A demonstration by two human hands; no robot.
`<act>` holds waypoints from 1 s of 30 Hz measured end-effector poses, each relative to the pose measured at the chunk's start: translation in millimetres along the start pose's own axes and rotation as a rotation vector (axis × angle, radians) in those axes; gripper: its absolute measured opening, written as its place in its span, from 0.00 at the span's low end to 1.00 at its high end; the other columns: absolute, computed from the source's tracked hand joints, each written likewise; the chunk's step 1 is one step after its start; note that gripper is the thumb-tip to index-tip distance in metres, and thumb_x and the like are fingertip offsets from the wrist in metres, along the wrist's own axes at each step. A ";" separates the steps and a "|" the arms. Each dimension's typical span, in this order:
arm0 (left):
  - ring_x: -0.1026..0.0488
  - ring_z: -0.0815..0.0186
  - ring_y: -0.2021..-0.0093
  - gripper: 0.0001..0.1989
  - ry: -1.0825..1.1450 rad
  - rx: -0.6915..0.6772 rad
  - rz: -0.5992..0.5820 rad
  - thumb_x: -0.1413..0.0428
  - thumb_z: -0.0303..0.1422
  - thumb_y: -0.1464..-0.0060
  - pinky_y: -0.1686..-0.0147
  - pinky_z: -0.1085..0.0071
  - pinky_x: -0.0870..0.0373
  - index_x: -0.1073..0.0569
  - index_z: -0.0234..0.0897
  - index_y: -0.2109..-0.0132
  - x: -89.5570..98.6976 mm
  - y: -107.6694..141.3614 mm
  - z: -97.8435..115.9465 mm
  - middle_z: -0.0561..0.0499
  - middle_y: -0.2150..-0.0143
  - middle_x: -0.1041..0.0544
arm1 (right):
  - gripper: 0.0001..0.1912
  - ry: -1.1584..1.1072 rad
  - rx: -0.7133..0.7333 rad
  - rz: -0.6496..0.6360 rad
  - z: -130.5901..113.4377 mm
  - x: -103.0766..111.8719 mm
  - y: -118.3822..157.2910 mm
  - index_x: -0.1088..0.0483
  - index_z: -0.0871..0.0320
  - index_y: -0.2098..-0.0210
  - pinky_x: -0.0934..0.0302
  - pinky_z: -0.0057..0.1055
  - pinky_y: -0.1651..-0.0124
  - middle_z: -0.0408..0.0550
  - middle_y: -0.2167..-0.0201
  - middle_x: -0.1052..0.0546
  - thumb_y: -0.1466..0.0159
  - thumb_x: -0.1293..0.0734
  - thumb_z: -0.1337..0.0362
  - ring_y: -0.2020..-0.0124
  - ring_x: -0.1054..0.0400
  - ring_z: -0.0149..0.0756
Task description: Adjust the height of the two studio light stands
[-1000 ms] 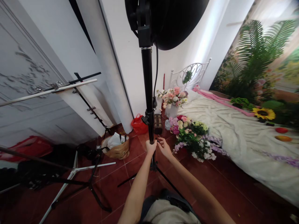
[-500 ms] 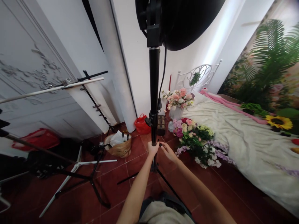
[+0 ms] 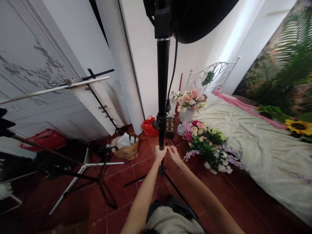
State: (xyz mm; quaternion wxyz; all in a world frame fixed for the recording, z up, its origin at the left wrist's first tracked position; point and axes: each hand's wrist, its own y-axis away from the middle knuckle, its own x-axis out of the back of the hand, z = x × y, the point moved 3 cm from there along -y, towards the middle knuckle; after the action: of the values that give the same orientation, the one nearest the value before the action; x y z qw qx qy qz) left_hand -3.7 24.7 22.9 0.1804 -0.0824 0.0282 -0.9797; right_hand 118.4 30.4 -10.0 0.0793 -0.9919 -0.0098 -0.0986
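Straight ahead of me rises a black light stand (image 3: 162, 74), upright, with a large black lamp shade (image 3: 195, 19) on top. My left hand (image 3: 160, 153) is wrapped round its pole, below the upper clamp collar (image 3: 161, 121). Just to the right, my right hand (image 3: 174, 155) has its thumb and fingers pinched at a small black knob (image 3: 166, 147) on the side of the pole. Most of that knob is hidden by the fingers. A black cable with a plug (image 3: 168, 105) hangs down beside the pole.
The stand's legs (image 3: 135, 180) spread over red floor tiles. Bunches of artificial flowers (image 3: 204, 139) and a bed with a cream cover (image 3: 263, 156) are on the right. At left stand a woven basket (image 3: 126, 151), a red bag (image 3: 149, 126) and other stands (image 3: 85, 166).
My right fingers have drawn closer together at the knob. The view has shifted slightly, so the stand's top sits higher in the picture. My left hand keeps its grip on the pole.
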 end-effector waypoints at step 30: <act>0.36 0.73 0.83 0.13 0.069 0.115 -0.219 0.41 0.38 0.60 0.82 0.78 0.43 0.34 0.35 0.79 7.0 0.3 -3.3 0.55 0.84 0.34 | 0.20 -0.455 -0.723 0.265 -15.4 9.0 141.2 0.26 0.62 0.72 0.50 0.21 0.82 0.41 0.81 0.29 0.58 0.27 0.53 0.84 0.43 0.23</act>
State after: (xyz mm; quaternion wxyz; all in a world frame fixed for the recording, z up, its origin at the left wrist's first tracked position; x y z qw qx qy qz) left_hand -10.7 22.0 20.6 0.0755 -0.0409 -0.0312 -0.9958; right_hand 129.2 -111.5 -15.2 -0.2650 -0.9450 0.1352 0.1359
